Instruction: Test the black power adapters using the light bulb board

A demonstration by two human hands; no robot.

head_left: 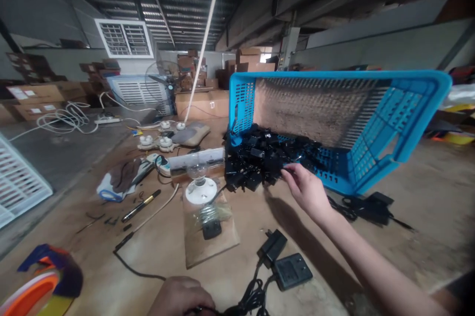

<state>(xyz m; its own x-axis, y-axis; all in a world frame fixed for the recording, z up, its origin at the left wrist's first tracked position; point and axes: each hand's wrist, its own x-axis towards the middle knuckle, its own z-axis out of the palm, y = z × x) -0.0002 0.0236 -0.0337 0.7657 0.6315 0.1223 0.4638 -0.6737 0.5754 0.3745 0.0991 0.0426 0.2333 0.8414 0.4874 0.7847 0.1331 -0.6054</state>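
Note:
My right hand reaches forward to a heap of black power adapters spilling from a tipped blue plastic basket; its fingertips pinch one adapter at the heap's near edge. My left hand rests closed at the bottom edge of the table, gripping a bundle of black cable. That cable leads to a black plug adapter and a grey rectangular adapter lying on the table just right of the hand.
A light bulb in a white socket stands on a small wooden board. A pen, a cloth, a power strip and white sockets lie beyond. More black adapters sit by the basket. Coloured tape roll at lower left.

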